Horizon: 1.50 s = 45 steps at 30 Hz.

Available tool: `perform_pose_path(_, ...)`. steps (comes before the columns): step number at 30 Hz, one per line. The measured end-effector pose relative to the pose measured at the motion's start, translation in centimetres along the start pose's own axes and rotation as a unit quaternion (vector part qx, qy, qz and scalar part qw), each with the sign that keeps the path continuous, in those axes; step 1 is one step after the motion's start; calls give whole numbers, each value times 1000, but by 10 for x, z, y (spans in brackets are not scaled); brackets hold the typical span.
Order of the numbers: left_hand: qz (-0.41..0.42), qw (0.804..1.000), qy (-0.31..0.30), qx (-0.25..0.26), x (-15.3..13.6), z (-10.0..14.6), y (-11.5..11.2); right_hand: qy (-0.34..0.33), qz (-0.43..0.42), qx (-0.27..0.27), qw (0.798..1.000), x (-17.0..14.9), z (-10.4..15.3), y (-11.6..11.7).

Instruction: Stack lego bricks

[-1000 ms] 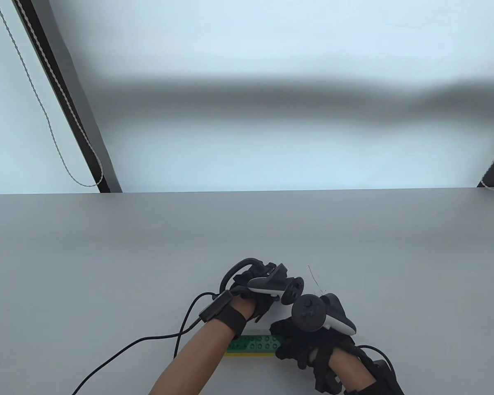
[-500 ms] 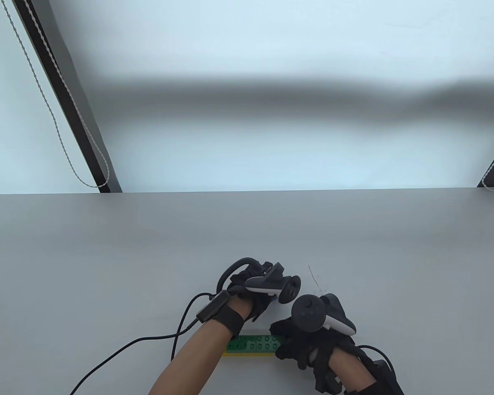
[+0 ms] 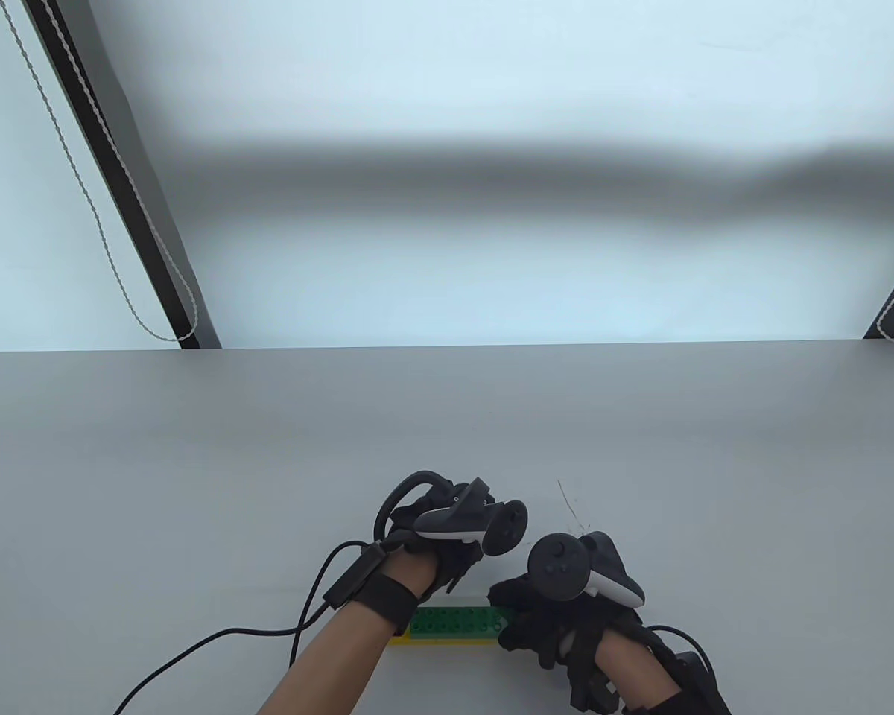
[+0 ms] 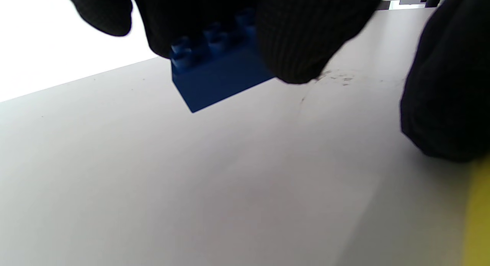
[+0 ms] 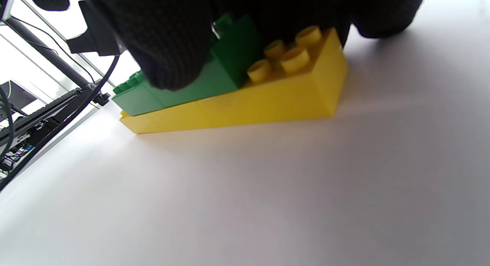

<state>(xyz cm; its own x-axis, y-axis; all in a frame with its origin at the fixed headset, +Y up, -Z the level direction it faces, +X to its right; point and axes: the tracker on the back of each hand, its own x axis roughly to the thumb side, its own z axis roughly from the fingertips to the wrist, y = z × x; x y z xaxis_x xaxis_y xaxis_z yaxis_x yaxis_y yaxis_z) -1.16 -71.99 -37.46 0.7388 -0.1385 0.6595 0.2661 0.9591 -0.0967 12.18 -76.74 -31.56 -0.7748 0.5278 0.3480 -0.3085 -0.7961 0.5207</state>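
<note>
Bricks: green brick point(image 3: 458, 622) sitting on yellow brick point(image 3: 447, 640).
Left hand point(image 3: 447, 547): pinching blue brick point(image 4: 218, 76), 11 o'clock of stack.
Right hand point(image 3: 559, 618): gripping stack's right end.

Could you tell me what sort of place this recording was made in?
Probably a lab or office workstation: a plain grey table below a window with a beaded blind cord, and cables and equipment beyond the table's edge.

Daylight from the frosted window point(image 3: 492, 246) behind; broad soft shadow band across it. Tabletop point(image 3: 194, 462) evenly lit, matte, no glare. Left wrist view overexposed upper left, gloved fingers point(image 4: 302, 36) blurred black; right wrist view soft up close.
</note>
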Motion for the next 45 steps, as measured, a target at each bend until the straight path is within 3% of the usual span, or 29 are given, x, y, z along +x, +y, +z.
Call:
perform_pose_path(11,62,997,13,50,6,48,10,5,-7,-2,1000,0,1,2)
perform_pose_path(20,54,995,33,80,26,83,17,8,-9,-14,1000,-1,3,3)
perform_pose_path(35,10,997,36,64,56,84,-15,11,-10,-23,1000,-1,6,6)
perform_pose_path(45,62,995,56,51,45,81,-21,11,-11,-25,1000,-1,6,6)
